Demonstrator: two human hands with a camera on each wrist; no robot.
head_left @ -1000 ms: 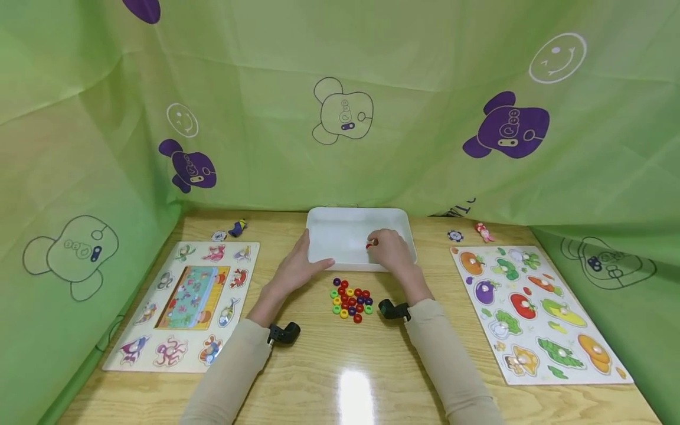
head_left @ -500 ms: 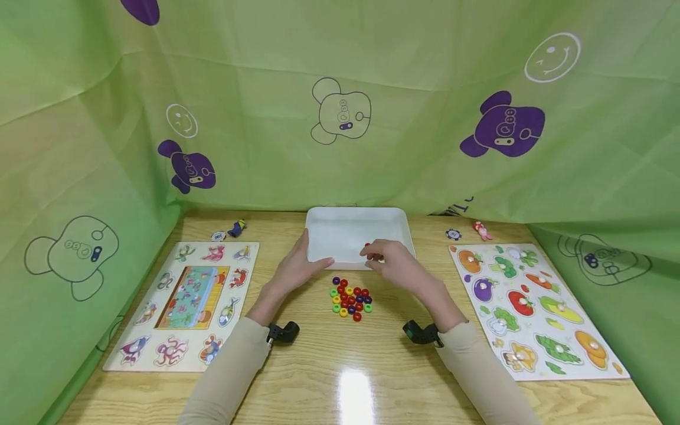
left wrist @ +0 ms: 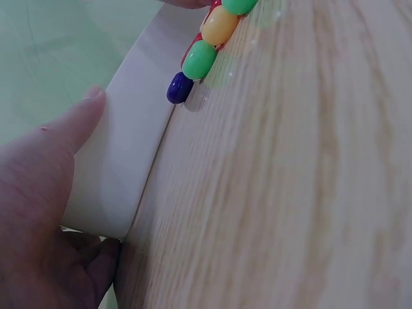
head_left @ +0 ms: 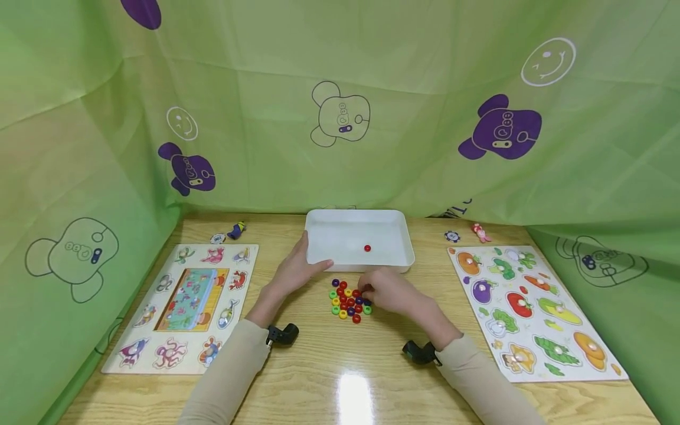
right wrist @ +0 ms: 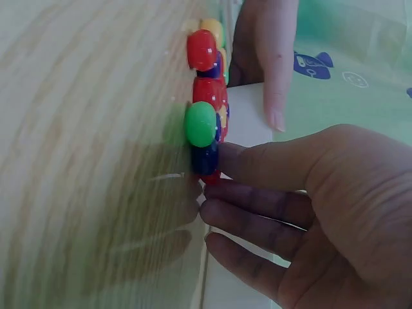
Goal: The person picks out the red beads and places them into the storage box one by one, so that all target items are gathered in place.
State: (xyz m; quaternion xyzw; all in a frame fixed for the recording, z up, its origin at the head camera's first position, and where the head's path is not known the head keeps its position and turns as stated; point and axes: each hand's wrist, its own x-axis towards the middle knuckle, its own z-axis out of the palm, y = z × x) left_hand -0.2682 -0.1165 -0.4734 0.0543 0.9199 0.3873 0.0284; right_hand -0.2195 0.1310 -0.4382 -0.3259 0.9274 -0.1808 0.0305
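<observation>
A white tray [head_left: 324, 261] stands at the back middle of the table, with one red ring bead [head_left: 368, 248] lying in it. My left hand [head_left: 293, 273] holds its near left corner, thumb [left wrist: 87, 119] along the front wall and fingers at the left side. In front of the tray lies a cluster of ring beads [head_left: 342, 301] in red, yellow, green and purple. At the cluster's right edge my right hand [head_left: 392, 290] pinches a red bead [right wrist: 213, 176] between thumb and forefinger, beside a dark blue bead [right wrist: 205, 158]. The other fingers are bent below, holding nothing.
A sea-animal puzzle board [head_left: 119, 354] lies at left and a vegetable puzzle board [head_left: 512, 378] at right. Small figures [head_left: 237, 230] and poker chips [head_left: 452, 236] sit behind them. A green printed curtain [head_left: 255, 147] encloses the back and sides.
My right hand has let go of a red bead inside the tray, come back toward me over the front wall and reached the bead cluster. The left hand stays at the tray.
</observation>
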